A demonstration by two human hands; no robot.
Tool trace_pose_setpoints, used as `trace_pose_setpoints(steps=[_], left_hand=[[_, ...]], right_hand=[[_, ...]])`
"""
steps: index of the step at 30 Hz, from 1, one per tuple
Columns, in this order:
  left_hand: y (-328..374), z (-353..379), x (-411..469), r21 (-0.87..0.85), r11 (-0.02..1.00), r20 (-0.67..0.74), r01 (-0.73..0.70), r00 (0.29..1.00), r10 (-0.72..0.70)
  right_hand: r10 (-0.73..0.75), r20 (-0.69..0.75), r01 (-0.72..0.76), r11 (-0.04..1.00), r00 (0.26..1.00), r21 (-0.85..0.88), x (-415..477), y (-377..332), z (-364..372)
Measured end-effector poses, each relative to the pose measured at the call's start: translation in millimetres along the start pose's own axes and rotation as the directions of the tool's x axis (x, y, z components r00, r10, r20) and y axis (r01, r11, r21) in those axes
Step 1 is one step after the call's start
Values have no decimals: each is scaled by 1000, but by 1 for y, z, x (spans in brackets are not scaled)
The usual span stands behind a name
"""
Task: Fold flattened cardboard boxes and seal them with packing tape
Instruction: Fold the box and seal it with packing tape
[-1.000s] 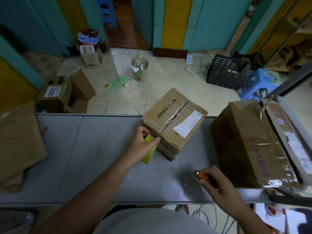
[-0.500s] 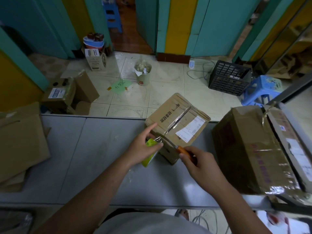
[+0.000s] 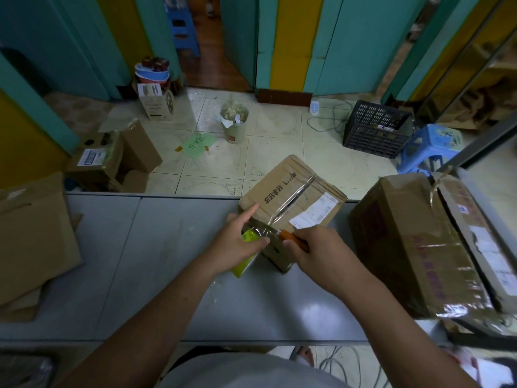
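A small brown cardboard box (image 3: 282, 191) with black print and a white label sits on the grey table (image 3: 140, 261), a strip of clear tape running along its top seam. My left hand (image 3: 237, 245) grips a green-yellow tape roll (image 3: 246, 259) at the box's near corner, index finger pointing onto the box. My right hand (image 3: 316, 250) holds an orange-handled knife (image 3: 291, 238). Its blade lies against the clear tape stretched between roll and box.
A large taped cardboard box (image 3: 419, 247) stands at the table's right. Flattened cardboard (image 3: 30, 236) lies at the left edge. Beyond the table, on the tiled floor, are an open box (image 3: 112, 161), a bin (image 3: 235, 121), a black crate (image 3: 375, 130) and a blue stool (image 3: 430, 147).
My right hand rose from the table's front edge with the knife and brought the blade to the tape at the box's near corner. My left index finger stretched out onto the box.
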State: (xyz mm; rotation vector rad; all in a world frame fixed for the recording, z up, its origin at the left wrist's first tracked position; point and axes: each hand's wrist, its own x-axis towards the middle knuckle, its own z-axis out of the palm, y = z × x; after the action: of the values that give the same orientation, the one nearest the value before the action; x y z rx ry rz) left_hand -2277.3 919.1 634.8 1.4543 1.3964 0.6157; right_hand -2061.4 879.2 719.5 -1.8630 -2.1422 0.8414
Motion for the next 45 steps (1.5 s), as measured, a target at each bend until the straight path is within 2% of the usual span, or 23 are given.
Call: trace_pose_setpoints(steps=[3,7,13,19,34,37,42,45], left_hand=[[1,1,0,16,1000,0,-3,1000,3],[8,-2,-2,-4,1000,15,20,1000,-20],[7,-5,-4,8,1000,48,20,999,-21],[13,-5,0,31,999,70,25,997,-27],[11,-13,5,-11,999,140,33,990,-31],[6,-11,7,-12,1000,136,13,991,-11],[4,-13,7,-2,1000,150,-17,989,17],[3,-14,8,17,999,159,-47,986,44]], right_hand=[[-5,31,6,999,1000,-49,15,-6,-1],[36,89,-35,999,995,-20,30,-11,-7],[61,106,-55,997,992,-58,14,-6,-34],[74,143,-68,997,987,-45,31,-16,-17],[84,178,-88,996,980,12,23,-4,-30],[72,150,-71,997,986,-13,12,-1,-28],[76,112,-85,993,991,83,-4,6,-14],[103,120,-113,991,987,73,1,5,-5]])
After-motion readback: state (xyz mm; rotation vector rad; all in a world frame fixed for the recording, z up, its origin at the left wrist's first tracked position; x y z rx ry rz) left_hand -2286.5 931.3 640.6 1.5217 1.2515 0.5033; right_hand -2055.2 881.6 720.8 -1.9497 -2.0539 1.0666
